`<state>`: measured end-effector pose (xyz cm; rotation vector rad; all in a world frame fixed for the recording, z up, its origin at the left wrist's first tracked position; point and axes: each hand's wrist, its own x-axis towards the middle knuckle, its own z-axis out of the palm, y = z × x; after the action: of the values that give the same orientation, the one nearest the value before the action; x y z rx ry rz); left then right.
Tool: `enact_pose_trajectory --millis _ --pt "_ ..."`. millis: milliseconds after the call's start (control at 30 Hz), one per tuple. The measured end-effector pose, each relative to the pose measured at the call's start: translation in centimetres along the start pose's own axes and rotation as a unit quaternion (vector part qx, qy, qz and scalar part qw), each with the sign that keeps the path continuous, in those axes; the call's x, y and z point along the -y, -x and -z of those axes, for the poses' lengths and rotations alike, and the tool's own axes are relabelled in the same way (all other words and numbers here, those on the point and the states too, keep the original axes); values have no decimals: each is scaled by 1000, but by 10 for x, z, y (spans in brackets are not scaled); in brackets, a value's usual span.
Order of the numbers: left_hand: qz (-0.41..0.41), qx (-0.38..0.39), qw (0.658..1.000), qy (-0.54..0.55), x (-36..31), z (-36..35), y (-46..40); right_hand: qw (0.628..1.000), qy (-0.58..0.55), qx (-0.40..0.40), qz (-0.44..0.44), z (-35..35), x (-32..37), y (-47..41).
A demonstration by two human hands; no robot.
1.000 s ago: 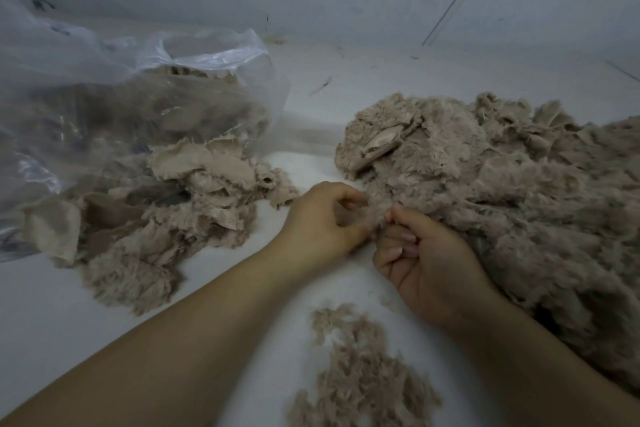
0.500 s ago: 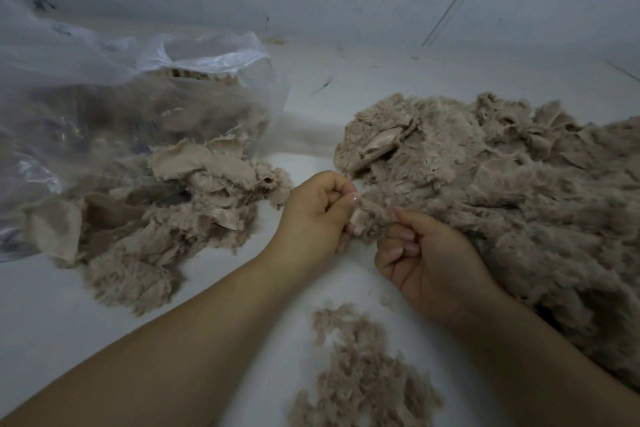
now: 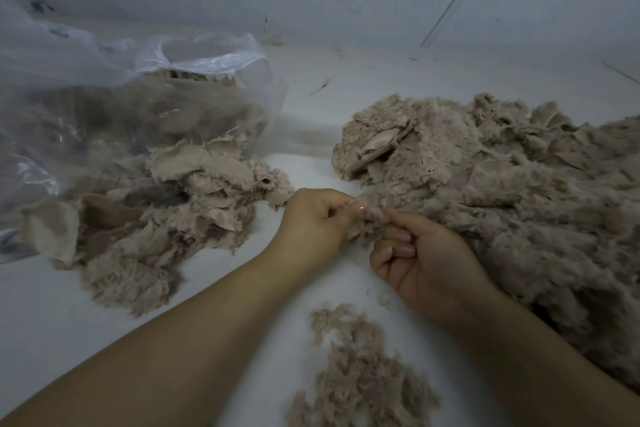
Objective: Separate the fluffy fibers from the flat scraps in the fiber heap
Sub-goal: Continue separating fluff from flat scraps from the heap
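At three o'clock the fiber heap point(image 3: 502, 191) looks like matt, shaggy beige plush cloth, with smooth woven backing showing on a flat scrap point(image 3: 379, 144). At nine o'clock the flat scraps point(image 3: 194, 170) show the same smooth cloth, frayed at the edges, beside a thin, glossy, crinkled clear plastic bag point(image 3: 104, 87). At six o'clock loose fluffy fibers point(image 3: 360, 378) lie on a smooth, matt white surface point(image 3: 52, 322).

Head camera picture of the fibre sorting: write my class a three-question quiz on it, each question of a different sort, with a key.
1. True or false: the left hand and the right hand both pinch the same tuft at the edge of the big heap.
2. Where does the small pile of loose fluff lie? A. inside the plastic bag B. on the table in front of the hands C. on top of the big heap
3. Fill in: the pile with flat scraps lies beside the ____ bag.

Key: 1 true; 2 B; 3 plastic
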<state>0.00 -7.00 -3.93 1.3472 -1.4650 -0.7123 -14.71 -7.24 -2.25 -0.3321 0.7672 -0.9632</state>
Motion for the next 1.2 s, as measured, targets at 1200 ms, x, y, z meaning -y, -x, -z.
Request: enact_pose_trajectory --millis 1200 --pt "136 211 934 256 -6 15 -5 990 111 79 34 4 -2 5"
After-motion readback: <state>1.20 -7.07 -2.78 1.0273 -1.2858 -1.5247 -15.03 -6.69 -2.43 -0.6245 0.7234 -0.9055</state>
